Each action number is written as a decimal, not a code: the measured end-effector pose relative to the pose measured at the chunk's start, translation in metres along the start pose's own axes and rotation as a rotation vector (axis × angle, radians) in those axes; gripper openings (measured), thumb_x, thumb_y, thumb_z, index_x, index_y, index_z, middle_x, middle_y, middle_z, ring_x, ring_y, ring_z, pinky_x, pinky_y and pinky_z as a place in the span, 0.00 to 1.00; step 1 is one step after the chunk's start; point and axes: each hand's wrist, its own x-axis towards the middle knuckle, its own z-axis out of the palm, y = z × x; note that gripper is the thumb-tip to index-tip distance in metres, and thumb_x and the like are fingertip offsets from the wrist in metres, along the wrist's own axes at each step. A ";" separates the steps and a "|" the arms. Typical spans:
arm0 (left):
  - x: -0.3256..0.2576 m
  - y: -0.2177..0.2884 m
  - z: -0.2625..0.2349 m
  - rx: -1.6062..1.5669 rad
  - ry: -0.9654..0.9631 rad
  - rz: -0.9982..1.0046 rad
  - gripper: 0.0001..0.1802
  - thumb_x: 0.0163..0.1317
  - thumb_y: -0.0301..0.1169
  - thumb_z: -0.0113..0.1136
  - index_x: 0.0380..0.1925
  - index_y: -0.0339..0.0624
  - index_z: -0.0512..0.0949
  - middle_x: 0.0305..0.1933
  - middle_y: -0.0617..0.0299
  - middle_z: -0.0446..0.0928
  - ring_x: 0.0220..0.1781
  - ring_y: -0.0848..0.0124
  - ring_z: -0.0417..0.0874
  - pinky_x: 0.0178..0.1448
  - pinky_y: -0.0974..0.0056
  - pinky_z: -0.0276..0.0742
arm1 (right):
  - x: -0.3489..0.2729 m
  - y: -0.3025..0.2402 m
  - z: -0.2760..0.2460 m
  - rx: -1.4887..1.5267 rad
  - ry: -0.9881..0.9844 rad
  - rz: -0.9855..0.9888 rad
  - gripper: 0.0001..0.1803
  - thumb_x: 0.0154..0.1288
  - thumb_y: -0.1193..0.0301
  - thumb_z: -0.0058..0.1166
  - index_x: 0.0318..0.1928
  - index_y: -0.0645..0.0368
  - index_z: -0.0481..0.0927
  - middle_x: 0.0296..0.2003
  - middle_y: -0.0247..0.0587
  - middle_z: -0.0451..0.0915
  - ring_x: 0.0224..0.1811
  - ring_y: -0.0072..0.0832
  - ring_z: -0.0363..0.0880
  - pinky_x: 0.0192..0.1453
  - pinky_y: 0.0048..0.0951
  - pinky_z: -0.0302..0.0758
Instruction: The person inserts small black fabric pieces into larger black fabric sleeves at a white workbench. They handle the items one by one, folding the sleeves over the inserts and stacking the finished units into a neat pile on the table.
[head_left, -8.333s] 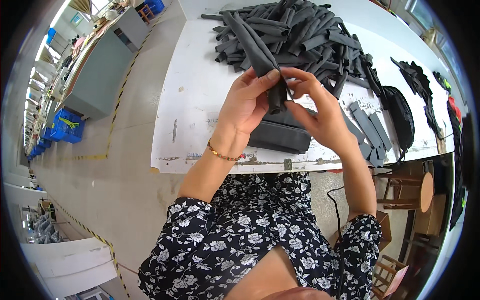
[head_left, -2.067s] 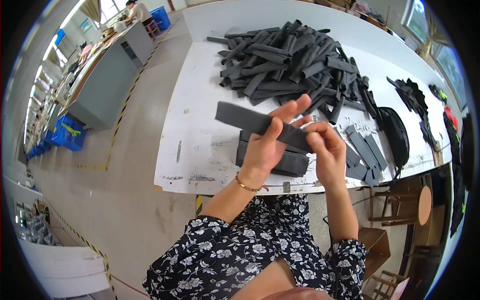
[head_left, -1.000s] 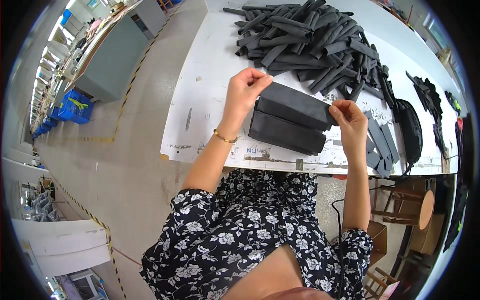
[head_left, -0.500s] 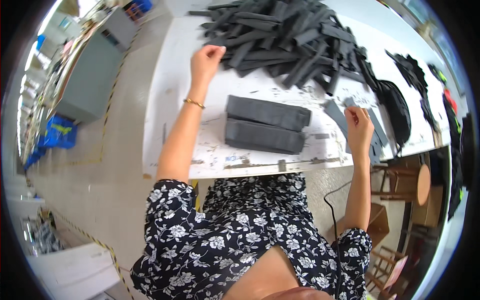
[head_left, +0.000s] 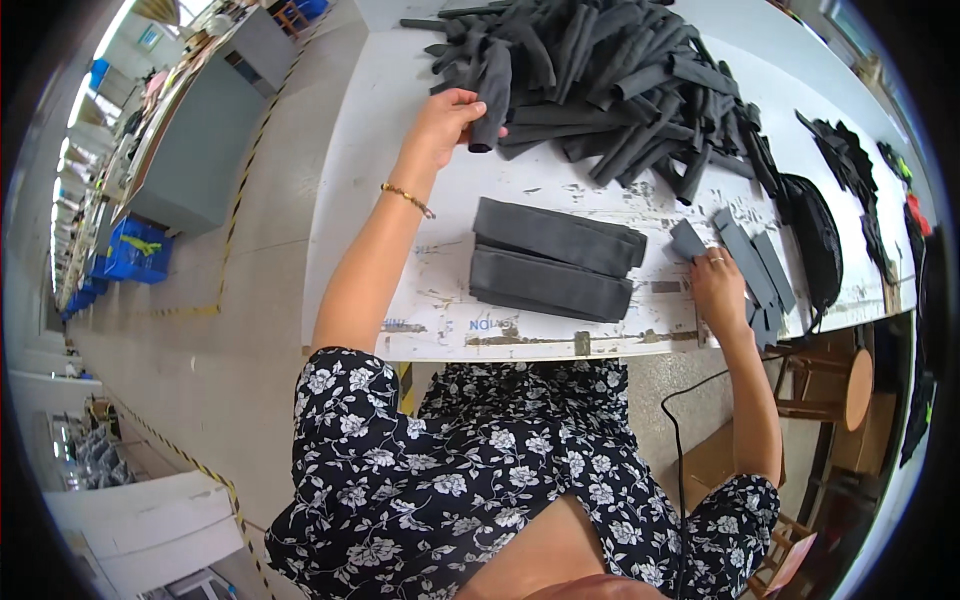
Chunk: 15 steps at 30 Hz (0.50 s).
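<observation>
At the near left edge of a heap of dark grey fabric tubes [head_left: 610, 95], my left hand [head_left: 440, 128] pinches one fabric tube [head_left: 491, 90] between thumb and fingers and holds it lengthwise. My right hand [head_left: 718, 290] is at the right of the table, its fingers curled over the near end of a flat grey strip [head_left: 686, 238]. More flat grey strips [head_left: 745, 252] fan out just beside it. Between my hands lie two neat stacks of flattened dark grey pieces, a far stack [head_left: 555, 232] and a near stack [head_left: 550, 283], side by side.
A black pouch [head_left: 812, 240] and dark cloth pieces [head_left: 850, 170] lie farther right on the worn white table [head_left: 400, 290]. Under its right end stands a wooden stool [head_left: 850, 385]. A black cable [head_left: 672, 420] hangs by the near edge. Blue bins [head_left: 140, 250] stand at left.
My left hand has taken hold of a fabric tube from the heap. My right hand has closed on a flat strip, which has shifted. The whole view has moved slightly.
</observation>
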 end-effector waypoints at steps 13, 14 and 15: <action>-0.072 -0.003 0.092 -0.706 -0.246 -0.004 0.12 0.75 0.26 0.43 0.51 0.29 0.71 0.42 0.50 0.79 0.40 0.63 0.82 0.43 0.62 0.81 | 0.100 -0.044 -0.125 0.148 0.642 -0.056 0.22 0.61 0.77 0.59 0.57 0.49 0.82 0.56 0.43 0.79 0.55 0.45 0.75 0.61 0.40 0.74; -0.074 -0.010 0.103 -0.796 -0.246 -0.028 0.12 0.75 0.25 0.43 0.51 0.30 0.70 0.40 0.51 0.78 0.36 0.65 0.81 0.40 0.64 0.79 | 0.105 -0.056 -0.129 0.156 0.617 -0.142 0.27 0.56 0.79 0.59 0.58 0.47 0.81 0.57 0.44 0.77 0.57 0.47 0.73 0.63 0.44 0.71; -0.082 -0.009 0.118 -0.886 -0.239 -0.067 0.10 0.74 0.25 0.44 0.52 0.33 0.68 0.37 0.54 0.76 0.31 0.69 0.76 0.35 0.67 0.73 | 0.109 -0.070 -0.125 0.216 0.622 -0.191 0.31 0.52 0.79 0.58 0.60 0.44 0.80 0.59 0.46 0.75 0.57 0.48 0.72 0.64 0.46 0.70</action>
